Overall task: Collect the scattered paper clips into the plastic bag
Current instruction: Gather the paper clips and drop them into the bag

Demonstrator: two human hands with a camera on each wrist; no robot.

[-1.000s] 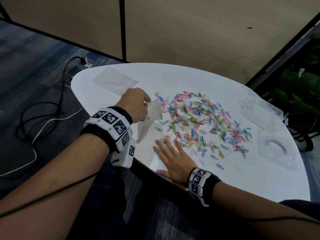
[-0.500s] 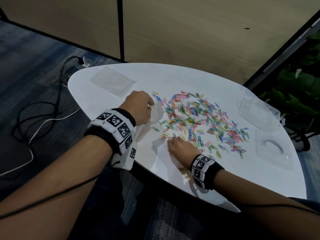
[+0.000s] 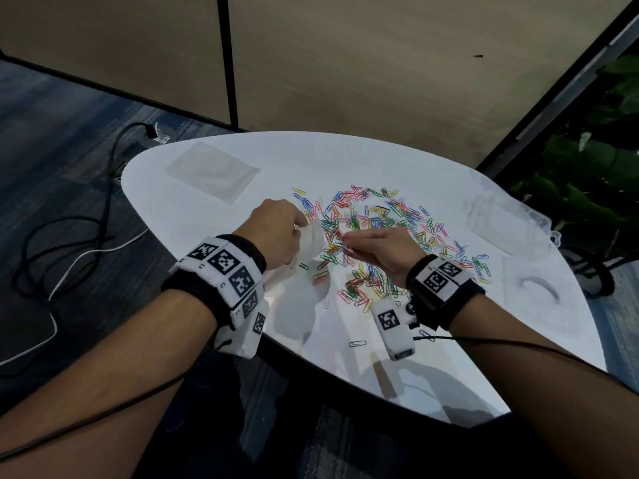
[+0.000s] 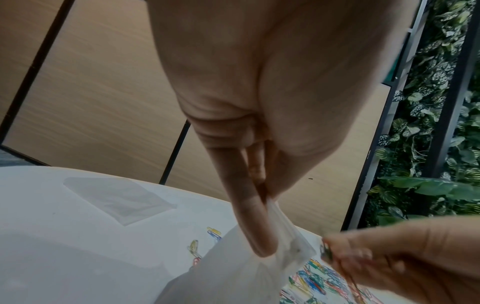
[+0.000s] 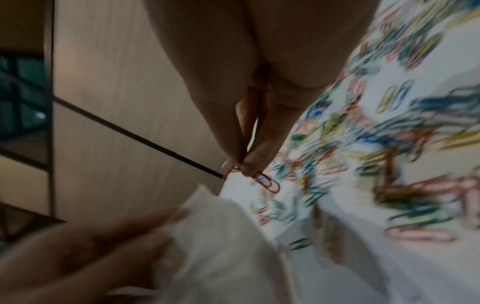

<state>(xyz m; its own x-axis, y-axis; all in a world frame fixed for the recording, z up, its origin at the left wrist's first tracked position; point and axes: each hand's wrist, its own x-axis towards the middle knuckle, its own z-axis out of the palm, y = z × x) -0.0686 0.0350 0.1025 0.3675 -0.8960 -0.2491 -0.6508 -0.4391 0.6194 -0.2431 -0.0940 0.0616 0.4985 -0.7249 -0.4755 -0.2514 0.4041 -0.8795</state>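
Several coloured paper clips (image 3: 377, 223) lie scattered across the middle of the white table (image 3: 449, 357). My left hand (image 3: 280, 233) pinches the rim of a clear plastic bag (image 3: 311, 238), holding it up just left of the pile; the left wrist view shows thumb and fingers (image 4: 255, 224) gripping the bag (image 4: 233, 271). My right hand (image 3: 377, 248) is raised above the pile, its fingertips pinching a few clips right beside the bag's mouth. In the right wrist view a red clip (image 5: 267, 183) hangs from the pinch, just above the bag (image 5: 221, 236).
A flat clear bag (image 3: 211, 171) lies at the table's far left. Clear plastic containers (image 3: 501, 219) and a lid (image 3: 539, 292) sit at the right. One loose clip (image 3: 357, 344) lies near the front edge. Cables trail on the floor at left; plants stand at right.
My right hand went from flat on the table to picking at the pile, then lifted with clips pinched and moved left toward the bag. The left hand kept holding the bag.
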